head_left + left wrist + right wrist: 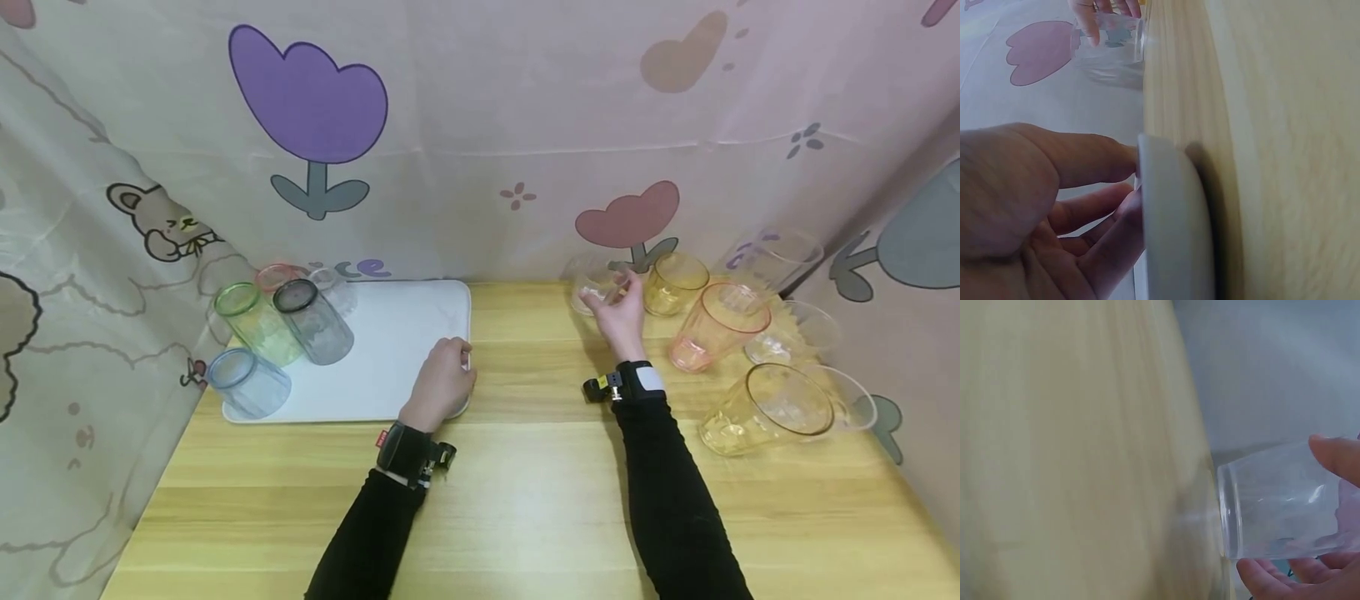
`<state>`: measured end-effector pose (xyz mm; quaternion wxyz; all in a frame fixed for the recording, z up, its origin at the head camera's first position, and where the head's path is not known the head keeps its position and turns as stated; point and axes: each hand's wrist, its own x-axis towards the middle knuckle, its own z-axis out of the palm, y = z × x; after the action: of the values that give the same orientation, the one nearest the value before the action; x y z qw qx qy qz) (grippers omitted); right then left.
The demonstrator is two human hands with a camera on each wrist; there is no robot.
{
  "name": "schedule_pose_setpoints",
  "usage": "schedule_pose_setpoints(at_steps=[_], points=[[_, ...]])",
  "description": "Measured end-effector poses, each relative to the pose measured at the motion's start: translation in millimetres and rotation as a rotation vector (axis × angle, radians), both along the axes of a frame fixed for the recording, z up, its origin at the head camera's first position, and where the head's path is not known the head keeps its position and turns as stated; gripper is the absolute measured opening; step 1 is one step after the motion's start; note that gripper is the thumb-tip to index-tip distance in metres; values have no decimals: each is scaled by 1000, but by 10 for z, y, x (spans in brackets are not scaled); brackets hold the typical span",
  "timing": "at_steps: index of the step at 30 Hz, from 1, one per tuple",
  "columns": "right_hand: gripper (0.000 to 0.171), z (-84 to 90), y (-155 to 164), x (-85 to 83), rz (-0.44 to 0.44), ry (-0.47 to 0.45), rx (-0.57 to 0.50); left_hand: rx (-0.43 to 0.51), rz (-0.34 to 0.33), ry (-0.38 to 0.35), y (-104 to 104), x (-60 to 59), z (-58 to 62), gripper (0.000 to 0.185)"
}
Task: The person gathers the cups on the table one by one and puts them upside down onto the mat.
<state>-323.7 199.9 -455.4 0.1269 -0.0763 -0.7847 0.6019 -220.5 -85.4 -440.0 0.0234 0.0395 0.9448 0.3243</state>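
Observation:
At the right rim of the white tray (397,333), my left hand (441,379) grips the edge with its thumb and curled fingers. My right hand (621,321) holds a clear cup (1285,500) upright by the table's back edge, thumb on one side and fingers on the other. On the tray's left part are a green cup (262,325), a grey cup (318,325) and a blue cup (251,387), which appear upside down. Behind them, partly hidden, are a red-rimmed cup (279,275) and a clear cup (335,292).
Right of my right hand stand a yellow cup (675,287), an orange-pink cup (712,333), a larger amber mug (765,412) and several clear ones. A printed curtain (465,100) closes off the back and sides of the wooden table (510,500).

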Motion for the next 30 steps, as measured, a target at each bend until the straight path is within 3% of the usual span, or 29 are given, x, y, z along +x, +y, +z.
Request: schedule_pose_setpoints(at_steps=[11,14,17,22,25,30], points=[[91,158,-171,115,-24,-18,-17,2,3,15,-6,-9,2,42],[89,208,-205,139,-20,1,-67,2,0,25,-4,-9,2,42],[82,270,-253,166,20,20,-187,3,-4,33,-2,-2,10,42],[51,368,-363,229,101,52,-403,9,-5,35,0,6,21,42],[37,411,-436,275,140,66,-446,8,-5,48,-2,7,20,42],[33,447,-543,345,198,53,-478,41,3,120,5,7,21,48]])
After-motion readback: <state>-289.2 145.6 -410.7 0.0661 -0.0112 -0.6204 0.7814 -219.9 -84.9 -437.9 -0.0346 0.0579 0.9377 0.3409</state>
